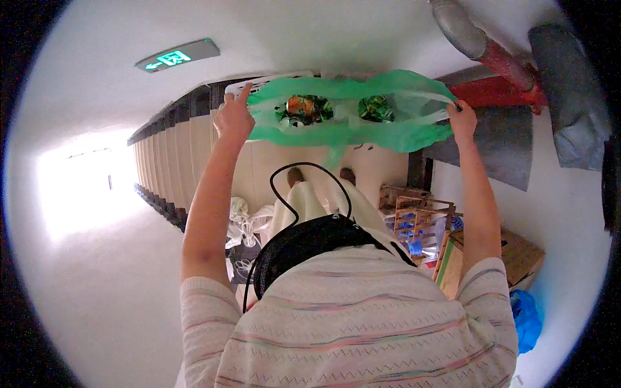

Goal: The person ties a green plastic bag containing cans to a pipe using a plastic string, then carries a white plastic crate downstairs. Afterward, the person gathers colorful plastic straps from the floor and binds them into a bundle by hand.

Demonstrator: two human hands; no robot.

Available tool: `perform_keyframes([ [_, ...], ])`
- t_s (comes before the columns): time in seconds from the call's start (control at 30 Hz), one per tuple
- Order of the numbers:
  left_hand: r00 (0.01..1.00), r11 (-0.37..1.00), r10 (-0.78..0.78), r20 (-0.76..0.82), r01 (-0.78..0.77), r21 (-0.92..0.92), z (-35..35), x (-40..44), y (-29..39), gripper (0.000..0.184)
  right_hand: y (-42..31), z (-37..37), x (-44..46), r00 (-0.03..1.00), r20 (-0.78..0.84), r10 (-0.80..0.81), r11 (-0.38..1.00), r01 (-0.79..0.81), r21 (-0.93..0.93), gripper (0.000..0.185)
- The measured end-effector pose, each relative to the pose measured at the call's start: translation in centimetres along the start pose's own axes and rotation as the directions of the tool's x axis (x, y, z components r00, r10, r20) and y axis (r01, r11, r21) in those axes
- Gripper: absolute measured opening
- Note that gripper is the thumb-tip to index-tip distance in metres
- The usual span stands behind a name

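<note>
A translucent green plastic bag (pixel 401 132) is stretched wide between my two hands, out in front of me. My left hand (pixel 234 118) is closed on the bag's left end, beside a white slatted rack or basket (pixel 291 76). At the other end, my right hand (pixel 462 121) grips the bag's edge with the fingers closed. Inside the bag lie an orange-and-dark crumpled item (pixel 301 105), perhaps a can or packet, and a green patterned item (pixel 376 108). Their exact kinds are hard to make out.
Stairs (pixel 184 132) run off to the left below a lit exit sign (pixel 178 55). Right of my legs stand wooden crates (pixel 414 210), a cardboard box (pixel 521 255) and a blue bag (pixel 527 323). White cords or bags (pixel 246 223) lie left. A red pipe (pixel 508 71) runs along the wall.
</note>
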State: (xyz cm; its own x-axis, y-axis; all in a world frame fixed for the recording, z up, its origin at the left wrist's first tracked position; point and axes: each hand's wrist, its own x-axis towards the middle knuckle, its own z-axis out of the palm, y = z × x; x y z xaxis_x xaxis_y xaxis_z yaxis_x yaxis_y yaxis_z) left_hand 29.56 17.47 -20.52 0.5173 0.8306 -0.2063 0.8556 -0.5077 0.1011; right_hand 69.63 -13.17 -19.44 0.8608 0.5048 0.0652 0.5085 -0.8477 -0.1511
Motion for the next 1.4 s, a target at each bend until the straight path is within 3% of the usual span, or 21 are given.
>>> perform_keyframes([
  [0.1, 0.996, 1.0, 0.022, 0.083, -0.024, 0.019, 0.5, -0.1, -0.1, 0.061, 0.7, 0.6, 0.0, 0.999, 0.042, -0.022, 0.999, 0.02, 0.045, 0.034],
  [0.3, 0.995, 0.992, 0.075, 0.073, -0.066, -0.11, 0.9, 0.6, -0.1, 0.039, 2.0, 0.0, 0.8, 0.982, -0.138, -0.131, 0.991, 0.125, -0.048, 0.037],
  [0.4, 0.989, 0.978, 0.11, -0.103, -0.126, -0.164, 0.4, 2.2, 0.8, 0.024, 3.1, -2.4, 2.2, 0.999, -0.051, -0.004, 0.995, 0.01, 0.103, 0.041],
  [0.5, 0.978, 0.964, 0.146, -0.147, -0.173, -0.2, -3.7, 3.0, 3.7, 0.022, 6.0, -3.3, 4.8, 0.981, -0.185, 0.053, 0.998, -0.046, 0.045, 0.044],
  [0.6, 0.961, 0.957, 0.204, -0.189, -0.236, -0.168, -5.0, 4.5, 5.7, 0.024, 6.6, -5.3, 5.4, 0.985, -0.171, 0.003, 0.992, 0.019, 0.127, 0.042],
  [0.63, 0.955, 0.953, 0.216, -0.204, -0.252, -0.168, -5.3, 4.6, 6.3, 0.025, 7.2, -4.9, 5.8, 0.974, -0.222, -0.041, 0.999, 0.043, 0.005, 0.041],
  [0.77, 0.991, 0.99, 0.127, -0.043, -0.129, -0.048, -4.9, 4.9, 7.9, 0.025, 7.9, -2.7, 5.8, 0.999, -0.028, 0.03, 0.997, -0.028, 0.067, 0.039],
  [0.83, 0.998, 0.999, 0.047, 0.049, -0.046, -0.029, -4.0, 5.4, 8.1, 0.023, 8.1, -2.0, 5.0, 0.999, 0.01, -0.053, 0.998, 0.052, 0.043, 0.036],
  [0.87, 0.997, 0.998, 0.058, 0.046, -0.059, 0.01, -3.5, 5.4, 8.2, 0.023, 7.9, -1.9, 4.6, 0.995, 0.031, -0.097, 0.995, 0.096, 0.024, 0.035],
  [0.97, 0.993, 0.988, 0.089, 0.079, -0.098, 0.116, -2.6, 5.6, 8.7, 0.024, 6.7, -3.3, 3.9, 0.977, 0.208, -0.048, 0.985, 0.012, 0.172, 0.033],
  [1.07, 0.984, 0.973, 0.169, 0.061, -0.176, 0.147, -0.2, 6.6, 8.0, 0.022, 7.1, -2.5, 3.8, 0.988, 0.121, -0.096, 0.988, 0.08, 0.131, 0.031],
  [1.17, 0.993, 0.987, 0.118, -0.016, -0.119, -0.11, -1.2, 5.4, 8.8, 0.021, 6.7, -2.7, 3.7, 0.985, 0.163, -0.061, 0.967, 0.018, 0.255, 0.031],
  [1.27, 0.992, 0.869, -0.033, 0.12, 0.088, -0.487, -1.6, 5.5, 9.2, 0.019, 7.3, -1.9, 4.4, 0.979, 0.204, -0.026, 0.933, -0.049, 0.356, 0.031],
  [1.4, 0.982, 0.909, -0.029, -0.185, -0.051, -0.414, -2.8, 6.2, 9.5, 0.019, 8.5, -2.3, 6.0, 0.958, 0.271, 0.096, 0.761, -0.247, 0.601, 0.028],
])
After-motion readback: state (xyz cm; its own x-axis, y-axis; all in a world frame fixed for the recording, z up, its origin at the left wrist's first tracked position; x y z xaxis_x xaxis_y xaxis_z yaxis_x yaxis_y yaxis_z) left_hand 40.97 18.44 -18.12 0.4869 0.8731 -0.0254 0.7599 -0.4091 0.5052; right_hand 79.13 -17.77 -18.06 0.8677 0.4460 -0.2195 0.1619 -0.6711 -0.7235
